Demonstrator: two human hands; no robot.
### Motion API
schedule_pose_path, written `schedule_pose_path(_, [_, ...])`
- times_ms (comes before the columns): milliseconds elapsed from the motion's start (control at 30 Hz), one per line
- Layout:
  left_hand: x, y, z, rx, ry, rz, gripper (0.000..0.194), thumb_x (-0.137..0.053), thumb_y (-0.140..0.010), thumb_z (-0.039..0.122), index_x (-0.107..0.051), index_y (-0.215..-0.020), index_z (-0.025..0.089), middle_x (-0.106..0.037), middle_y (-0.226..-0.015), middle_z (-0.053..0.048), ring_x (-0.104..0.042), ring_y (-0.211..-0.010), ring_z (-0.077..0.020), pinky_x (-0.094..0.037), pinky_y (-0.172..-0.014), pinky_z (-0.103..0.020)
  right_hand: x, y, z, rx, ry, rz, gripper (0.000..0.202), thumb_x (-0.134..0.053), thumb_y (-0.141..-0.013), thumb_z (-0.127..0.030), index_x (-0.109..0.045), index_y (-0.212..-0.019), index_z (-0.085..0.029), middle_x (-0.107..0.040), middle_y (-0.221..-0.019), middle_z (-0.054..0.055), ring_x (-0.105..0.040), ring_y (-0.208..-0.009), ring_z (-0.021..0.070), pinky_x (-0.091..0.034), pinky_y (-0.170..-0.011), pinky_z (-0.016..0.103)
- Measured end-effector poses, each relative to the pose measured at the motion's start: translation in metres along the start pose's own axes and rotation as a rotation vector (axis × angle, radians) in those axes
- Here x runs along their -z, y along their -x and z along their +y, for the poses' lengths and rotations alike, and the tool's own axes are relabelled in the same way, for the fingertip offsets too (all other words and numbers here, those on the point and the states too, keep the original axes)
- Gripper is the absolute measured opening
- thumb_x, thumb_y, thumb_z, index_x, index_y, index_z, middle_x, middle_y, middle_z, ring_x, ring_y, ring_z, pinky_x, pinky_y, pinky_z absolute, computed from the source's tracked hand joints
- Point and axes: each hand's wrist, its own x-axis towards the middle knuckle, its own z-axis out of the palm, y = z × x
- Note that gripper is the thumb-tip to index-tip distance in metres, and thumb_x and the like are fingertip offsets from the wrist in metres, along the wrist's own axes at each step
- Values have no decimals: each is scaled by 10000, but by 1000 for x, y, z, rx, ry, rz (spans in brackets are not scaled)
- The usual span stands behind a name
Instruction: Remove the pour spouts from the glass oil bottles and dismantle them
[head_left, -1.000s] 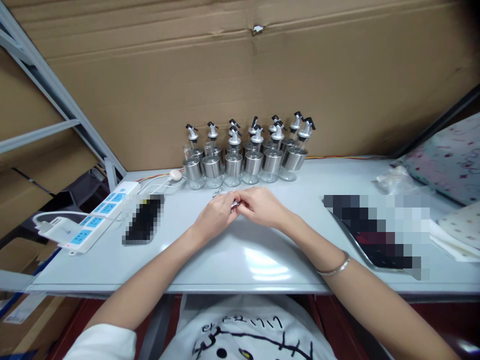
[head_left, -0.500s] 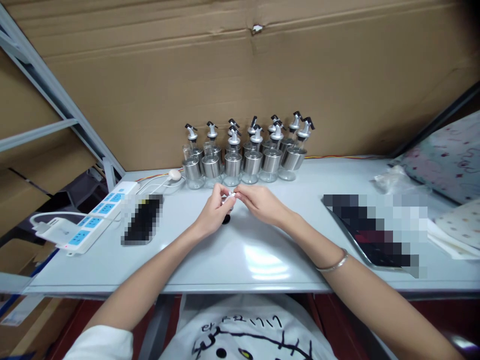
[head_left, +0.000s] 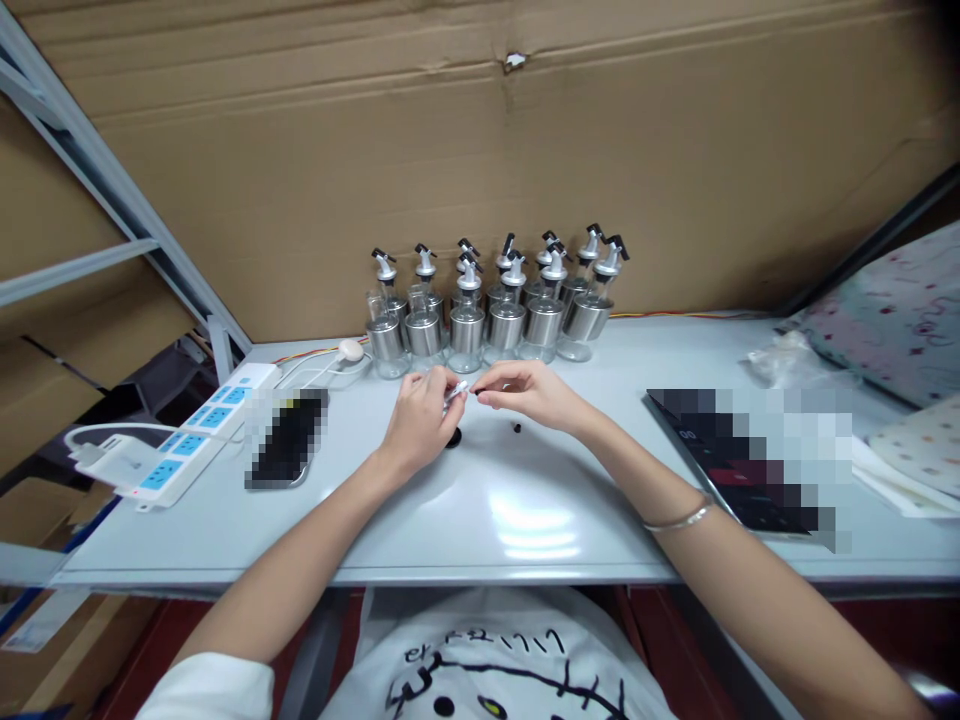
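My left hand is closed around a silver-white pourer spout, whose tip pokes out past the thumb. A round black part shows just below these fingers; whether it is joined to the spout is hidden. Thumb and fingertips of my right hand pinch a small black piece right beside the spout's tip. Another tiny black piece lies on the table under my right hand. Behind both hands stand several glass oil bottles with steel sleeves, most topped by pourer spouts; two at the front left have bare necks.
On the left of the table are a white power strip with a plugged-in charger and a phone. To the right lie a tablet and a crumpled plastic bag. Cardboard backs the table.
My right hand has drawn slightly away from the left and now shows a small black piece in its pinch. The tiny black piece on the table has come into view.
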Motion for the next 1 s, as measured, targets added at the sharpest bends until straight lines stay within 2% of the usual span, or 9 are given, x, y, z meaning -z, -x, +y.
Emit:
schedule_pose_path(167, [1, -1, -1, 46, -64, 48, 79, -519, -860, 180, -444, -876, 197, -612, -768, 3, -561, -708, -161, -410, -794, -336, 15, 2, 2, -69, 115, -97, 302, -657, -692, -427, -694, -786, -143, -649, -753, 49, -553, -683, 153, -424, -634, 277])
schedule_pose_path(300, [1, -1, -3, 57, -84, 42, 85, -525, -857, 175, -445, -876, 197, -626, -785, 9, -575, -701, -153, -399, -848, -352, 30, 6, 5, -210, 392, -182, 237, -557, -760, -329, -686, -731, -132, -638, -634, 31, -545, -612, 146, -404, -609, 268])
schedule_pose_path(367, [1, -1, -4, 62, -89, 33, 77, -518, -862, 178, -446, -882, 197, -632, -795, 11, -581, -694, -150, -388, -877, -364, 34, 7, 8, -279, 457, -222, 220, -519, -775, -275, -679, -747, -127, -635, -599, 26, -551, -582, 140, -408, -606, 259])
schedule_pose_path(467, [1, -1, -3, 68, -96, 16, 61, -506, -869, 187, -449, -888, 199, -639, -804, 13, -587, -690, -147, -377, -900, -370, 37, 8, 11, -334, 445, -271, 210, -507, -780, -262, -668, -774, -127, -652, -626, 37, -581, -588, 143, -425, -607, 245])
schedule_pose_path(600, [2, -2, -2, 67, -100, 17, 61, -508, -865, 184, -452, -883, 200, -636, -793, 19, -587, -682, -143, -372, -911, -368, 37, 8, 11, -343, 526, -292, 211, -525, -757, -256, -695, -793, -136, -620, -589, 21, -543, -553, 133, -410, -586, 242])
schedule_pose_path(800, [3, -2, -1, 64, -90, 14, 68, -515, -858, 178, -450, -864, 199, -625, -772, 31, -583, -676, -137, -366, -922, -366, 37, 9, 12, -384, 458, -361, 234, -532, -738, -250, -707, -840, -134, -613, -631, 16, -517, -539, 115, -403, -564, 234])
schedule_pose_path(1000, [5, -2, 0, 60, -83, 9, 56, -510, -862, 187, -456, -865, 199, -631, -775, 28, -580, -660, -133, -366, -926, -367, 35, 10, 13, -417, 439, -324, 221, -582, -747, -339, -679, -805, -148, -611, -613, 18, -541, -557, 137, -415, -575, 257])
